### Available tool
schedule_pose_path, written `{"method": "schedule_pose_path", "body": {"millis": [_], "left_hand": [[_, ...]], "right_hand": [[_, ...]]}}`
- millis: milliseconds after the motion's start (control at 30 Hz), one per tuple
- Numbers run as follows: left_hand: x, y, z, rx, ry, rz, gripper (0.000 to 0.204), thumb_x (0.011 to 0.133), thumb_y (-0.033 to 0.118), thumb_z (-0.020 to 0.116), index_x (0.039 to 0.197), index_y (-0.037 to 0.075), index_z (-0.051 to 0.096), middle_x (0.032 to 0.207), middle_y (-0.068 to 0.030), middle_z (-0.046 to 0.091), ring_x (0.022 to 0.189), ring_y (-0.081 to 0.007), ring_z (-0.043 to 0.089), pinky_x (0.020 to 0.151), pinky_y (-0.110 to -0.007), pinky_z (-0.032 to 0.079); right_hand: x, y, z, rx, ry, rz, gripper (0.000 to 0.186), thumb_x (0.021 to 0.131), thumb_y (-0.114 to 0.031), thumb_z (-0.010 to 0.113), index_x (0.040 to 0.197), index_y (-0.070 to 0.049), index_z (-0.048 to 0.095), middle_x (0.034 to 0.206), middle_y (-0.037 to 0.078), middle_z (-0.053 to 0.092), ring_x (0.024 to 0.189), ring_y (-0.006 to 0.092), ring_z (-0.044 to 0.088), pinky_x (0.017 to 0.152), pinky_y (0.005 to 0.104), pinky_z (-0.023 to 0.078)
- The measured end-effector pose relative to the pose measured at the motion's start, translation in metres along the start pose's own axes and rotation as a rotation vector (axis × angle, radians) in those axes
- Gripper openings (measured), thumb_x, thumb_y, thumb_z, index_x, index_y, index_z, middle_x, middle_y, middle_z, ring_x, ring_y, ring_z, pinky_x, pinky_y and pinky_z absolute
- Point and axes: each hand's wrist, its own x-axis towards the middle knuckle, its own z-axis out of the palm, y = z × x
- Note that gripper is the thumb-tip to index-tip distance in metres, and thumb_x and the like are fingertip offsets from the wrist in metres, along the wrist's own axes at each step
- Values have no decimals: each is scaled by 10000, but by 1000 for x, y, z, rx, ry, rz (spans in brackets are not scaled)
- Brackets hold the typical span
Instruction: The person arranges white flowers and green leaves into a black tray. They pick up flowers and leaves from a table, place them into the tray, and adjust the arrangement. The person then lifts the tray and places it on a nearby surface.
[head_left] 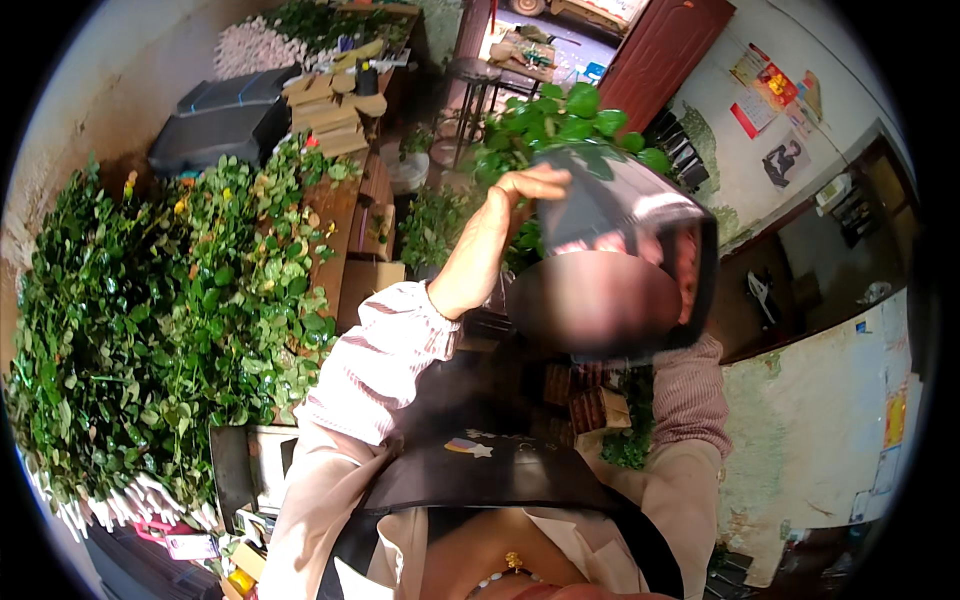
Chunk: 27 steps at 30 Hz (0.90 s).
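Observation:
Close in front of me is a blurred bundle of leafy stems in a dark wrapper [590, 205], with pinkish shapes showing inside it. Green leaves [560, 115] stick out at its far end, and the near end is a smeared, rounded, pinkish-brown patch. My left hand [525, 188] grips the wrapper's upper left edge, fingers bent over it and thumb side partly hidden. On the right, my striped sleeve [692, 395] runs up behind the wrapper, which hides my right hand and its fingers.
A large heap of leafy stems [170, 320] covers the table at left. Behind it are a black case [220, 118] and stacked cardboard pieces [330, 110]. A red door [665, 60] stands open at the back. Cartons [598, 408] sit low beyond my apron.

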Motion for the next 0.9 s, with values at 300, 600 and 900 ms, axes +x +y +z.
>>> {"method": "schedule_pose_path", "body": {"millis": [300,600,900], "left_hand": [[-161,-102,-98,-45,1044,-340,530,1081,558,360,1184,96,601,1143,-75,668,1119,-204,620,1010,-406,467],[-317,-129,-49,110,1252,-971,546,1036,615,423,1140,110,602,1039,-94,710,991,-207,667,880,-394,516],[-367,-115,47,153,1831,-866,431,1076,499,437,1149,101,584,997,-71,706,934,-174,660,849,-340,504]], "right_hand": [[10,42,-99,-313,284,55,439,1062,-314,526,1335,24,586,1250,89,656,1120,192,611,995,350,494],[174,252,-231,-867,-31,197,463,1058,-365,547,1290,29,622,1176,73,682,1077,170,599,979,332,476],[252,373,-178,-1027,3,563,552,921,-579,648,1012,-41,727,812,43,675,698,172,605,603,370,491]]}}
